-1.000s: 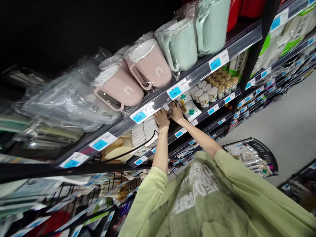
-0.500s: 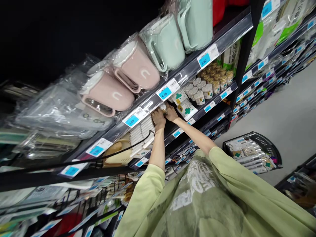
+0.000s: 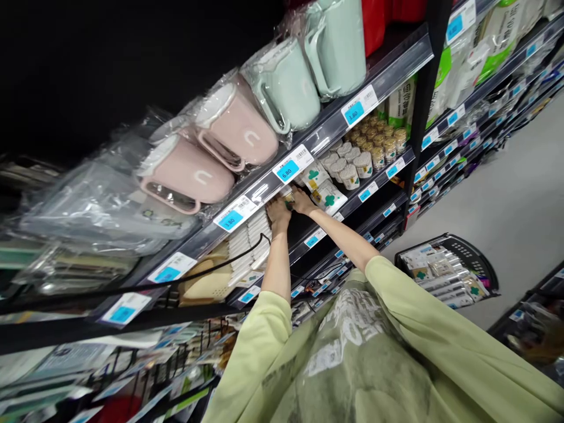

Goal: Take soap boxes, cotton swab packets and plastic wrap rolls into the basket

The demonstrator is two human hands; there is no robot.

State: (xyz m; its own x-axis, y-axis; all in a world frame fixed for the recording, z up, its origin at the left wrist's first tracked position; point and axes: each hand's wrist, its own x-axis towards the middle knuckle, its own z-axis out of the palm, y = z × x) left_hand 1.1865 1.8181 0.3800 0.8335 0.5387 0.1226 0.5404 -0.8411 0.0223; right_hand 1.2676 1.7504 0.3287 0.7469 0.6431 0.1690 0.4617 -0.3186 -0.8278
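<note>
Both arms stretch under the shelf with the mugs, onto the shelf below. My left hand is beside a row of thin white packs, fingers bent around the near side of a small packet. On the packet's other side, my right hand has its fingers curled against it. The fingers and the shelf lip hide most of this packet; only a pale and yellowish part shows. White packets with a green clover print lie just right of my right hand.
Plastic-wrapped pink mugs and mint mugs stand above my hands. Further right are white-topped tubs and gold-lidded jars. A black basket of packets is on the floor at right. A black cable crosses near my left wrist.
The view has shifted slightly, so the shelves appear a little further left. My hands stay together at the same shelf spot, and the packet between them has turned or sunk slightly.
</note>
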